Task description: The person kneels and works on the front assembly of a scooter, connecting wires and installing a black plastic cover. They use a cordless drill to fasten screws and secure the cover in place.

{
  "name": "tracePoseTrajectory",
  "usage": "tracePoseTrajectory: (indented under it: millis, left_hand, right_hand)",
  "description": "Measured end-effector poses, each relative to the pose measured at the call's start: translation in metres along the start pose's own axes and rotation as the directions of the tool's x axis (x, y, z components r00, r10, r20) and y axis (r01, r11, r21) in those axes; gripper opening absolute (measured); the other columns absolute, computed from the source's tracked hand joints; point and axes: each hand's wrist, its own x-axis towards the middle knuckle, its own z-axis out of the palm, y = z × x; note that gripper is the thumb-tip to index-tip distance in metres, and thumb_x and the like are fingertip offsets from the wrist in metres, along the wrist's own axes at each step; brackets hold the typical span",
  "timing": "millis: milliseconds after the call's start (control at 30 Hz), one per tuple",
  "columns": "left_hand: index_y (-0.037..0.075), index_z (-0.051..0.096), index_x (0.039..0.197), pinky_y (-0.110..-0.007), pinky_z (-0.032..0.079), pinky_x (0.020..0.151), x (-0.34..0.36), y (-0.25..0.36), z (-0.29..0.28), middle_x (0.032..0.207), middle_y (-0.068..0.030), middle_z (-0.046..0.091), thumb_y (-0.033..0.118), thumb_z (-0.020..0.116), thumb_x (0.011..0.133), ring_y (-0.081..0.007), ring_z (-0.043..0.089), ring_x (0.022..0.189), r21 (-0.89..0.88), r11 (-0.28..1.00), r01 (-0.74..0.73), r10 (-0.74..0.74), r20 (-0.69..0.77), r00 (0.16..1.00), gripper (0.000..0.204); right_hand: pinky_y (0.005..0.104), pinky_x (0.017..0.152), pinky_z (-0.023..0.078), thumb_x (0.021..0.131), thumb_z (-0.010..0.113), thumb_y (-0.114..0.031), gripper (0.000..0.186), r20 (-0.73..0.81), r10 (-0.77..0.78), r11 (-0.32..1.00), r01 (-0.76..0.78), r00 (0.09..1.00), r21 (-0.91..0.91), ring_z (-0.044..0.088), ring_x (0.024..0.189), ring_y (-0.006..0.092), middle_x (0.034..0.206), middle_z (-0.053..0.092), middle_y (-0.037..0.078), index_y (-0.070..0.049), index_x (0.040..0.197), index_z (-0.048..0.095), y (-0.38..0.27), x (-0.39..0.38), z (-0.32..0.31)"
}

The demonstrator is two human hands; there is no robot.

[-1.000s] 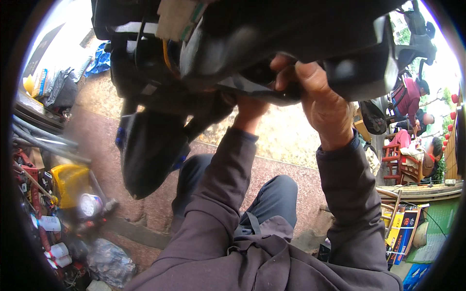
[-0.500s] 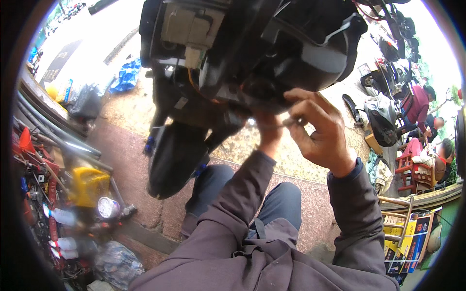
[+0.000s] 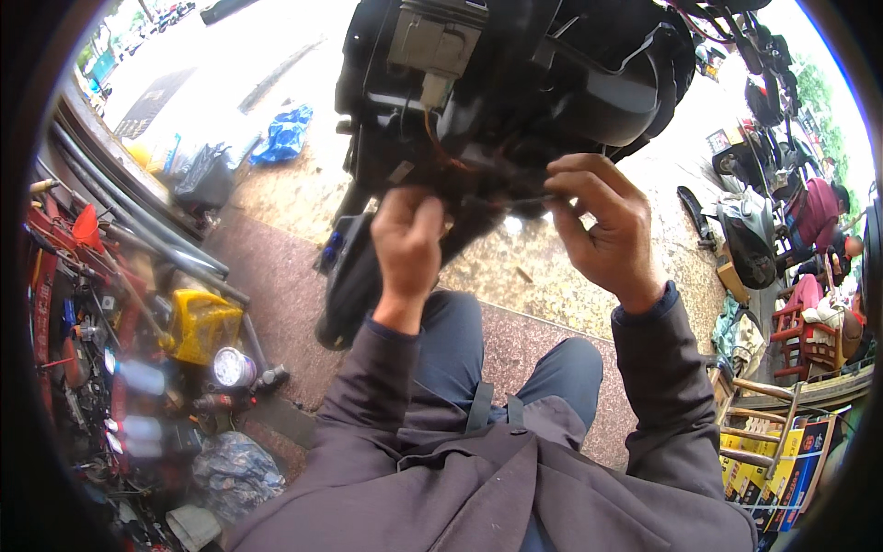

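A black scooter body (image 3: 515,101) with exposed panels and wiring fills the top centre. On its left side sits a beige electrical box (image 3: 432,48), with an orange wire (image 3: 434,133) running down from its pale connector. My left hand (image 3: 407,247), blurred, is curled closed at the lower edge of this body; what its fingers hold is hidden. To its right, my right hand (image 3: 612,225) pinches at the end of something thin and dark that stretches toward the middle. Blur leaves its kind unclear. Below the left hand slants a black fender-like part (image 3: 349,281).
Tools crowd the left, beside a yellow container (image 3: 204,317), a white round tub (image 3: 234,367) and metal pipes (image 3: 138,221). A blue plastic bag (image 3: 283,135) lies beyond. At right stand a small metal-framed stool (image 3: 759,419) and boxes (image 3: 791,469); people sit farther back.
My left hand has moved left, out from beside my right hand, to the body's lower left edge. My right hand stays nearly in place. The view has shifted, so the scooter appears farther right.
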Motion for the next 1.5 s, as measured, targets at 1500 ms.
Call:
tracePoseTrajectory:
  millis: [1500]
  left_hand:
    - [0.006, 0.066, 0.105, -0.025, 0.053, 0.058, -0.001, 0.080, 0.009, 0.093, -0.0058, 0.070, 0.007, 0.067, 0.096, -0.0136, 0.066, 0.073, -0.378, 0.899, 0.219, -0.116, 0.276, 0.954, 0.009]
  right_hand:
    - [0.0275, 0.075, 0.055, 0.090, 0.072, -0.004, 0.013, 0.064, 0.429, 0.651, -0.357, 0.901, 0.669, 0.068, 0.082, 0.0117, 0.090, 0.073, 0.008, 0.003, 0.101, 0.073, -0.009, -0.018, 0.068]
